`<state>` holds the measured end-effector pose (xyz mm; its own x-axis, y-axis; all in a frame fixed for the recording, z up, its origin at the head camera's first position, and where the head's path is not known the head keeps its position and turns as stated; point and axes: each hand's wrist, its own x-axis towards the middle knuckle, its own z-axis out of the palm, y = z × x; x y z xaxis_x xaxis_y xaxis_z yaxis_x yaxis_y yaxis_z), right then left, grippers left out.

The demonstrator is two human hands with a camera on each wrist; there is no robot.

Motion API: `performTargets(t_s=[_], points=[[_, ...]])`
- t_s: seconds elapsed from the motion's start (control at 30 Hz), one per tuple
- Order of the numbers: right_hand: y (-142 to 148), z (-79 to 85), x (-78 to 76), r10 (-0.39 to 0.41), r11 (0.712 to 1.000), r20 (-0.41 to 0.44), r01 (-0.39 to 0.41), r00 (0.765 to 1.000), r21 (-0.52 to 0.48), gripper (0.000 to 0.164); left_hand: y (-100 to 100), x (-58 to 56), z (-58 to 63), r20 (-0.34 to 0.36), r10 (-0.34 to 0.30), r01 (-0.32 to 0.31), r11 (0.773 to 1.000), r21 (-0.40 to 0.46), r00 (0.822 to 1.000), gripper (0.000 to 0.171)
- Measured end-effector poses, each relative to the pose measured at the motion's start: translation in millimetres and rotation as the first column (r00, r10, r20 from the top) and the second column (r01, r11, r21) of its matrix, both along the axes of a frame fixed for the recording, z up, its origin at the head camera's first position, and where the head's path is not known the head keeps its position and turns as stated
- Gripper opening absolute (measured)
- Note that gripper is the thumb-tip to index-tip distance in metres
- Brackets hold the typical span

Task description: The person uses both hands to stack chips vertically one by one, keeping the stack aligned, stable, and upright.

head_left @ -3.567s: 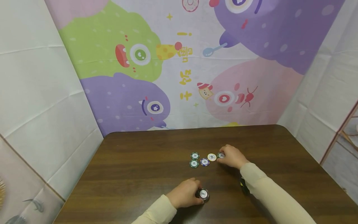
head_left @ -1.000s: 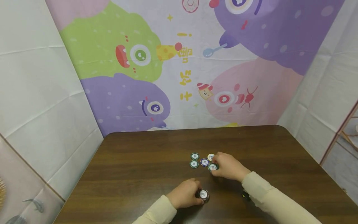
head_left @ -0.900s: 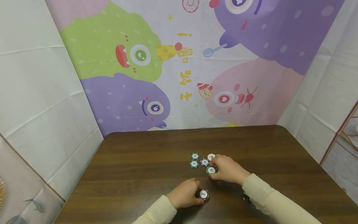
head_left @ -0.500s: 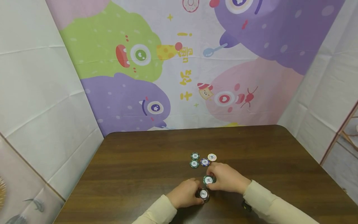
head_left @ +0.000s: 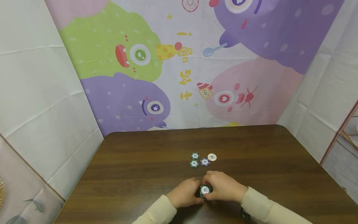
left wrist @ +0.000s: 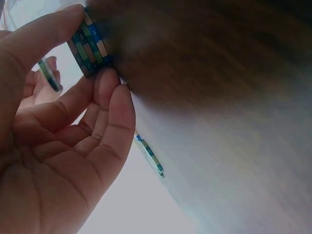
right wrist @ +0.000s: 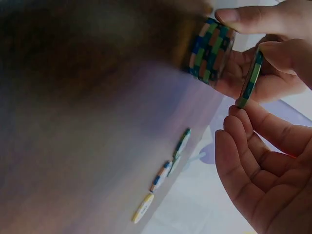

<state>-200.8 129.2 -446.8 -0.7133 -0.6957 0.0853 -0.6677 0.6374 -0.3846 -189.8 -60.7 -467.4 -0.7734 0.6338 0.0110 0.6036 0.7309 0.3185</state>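
My left hand (head_left: 185,193) grips the sides of a short stack of poker chips (left wrist: 90,46) standing on the wooden table, thumb on one side and fingers on the other. Between thumb and fingertips my right hand (head_left: 225,187) pinches one green poker chip (head_left: 205,189), marked 20. This chip hovers just over the stack; a gap between them shows in the right wrist view, where the single chip (right wrist: 250,80) is seen edge-on. From the head view the stack is mostly hidden beneath the green chip and behind fingers.
Farther back on the table (head_left: 134,174) lie two green chips, one (head_left: 195,156) behind the other (head_left: 194,163). Beside them are a blue-purple chip (head_left: 205,161) and a yellow-edged white chip (head_left: 212,157). A cartoon-printed cloth (head_left: 179,93) hangs behind the table.
My right hand has carried the green chip from the right end of the loose chips toward me, to over the stack. My left hand has stayed on the stack.
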Motion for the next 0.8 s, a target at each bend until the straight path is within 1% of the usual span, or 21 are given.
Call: performTargets(t_s=[0.2, 0.57, 0.8], points=[[-2.3, -6.9, 1.2, 0.0, 1.0, 0.009, 0.0, 1.0, -0.008, 0.023, -0.1, 1.0, 0.2, 0.019, 0.008, -0.008, 1.0, 0.009, 1.0, 0.033], [-3.6, -13.2, 1.1, -0.01, 1.0, -0.003, 0.01, 1.0, -0.023, 0.024, -0.1, 0.2, -0.7, 0.004, 0.005, -0.005, 1.0, 0.016, 1.0, 0.036], [-4.3, -14.6, 0.9, -0.007, 1.0, -0.001, 0.007, 1.0, -0.025, 0.025, -0.4, -0.2, -1.1, 0.008, 0.007, -0.007, 1.0, 0.022, 1.0, 0.033]])
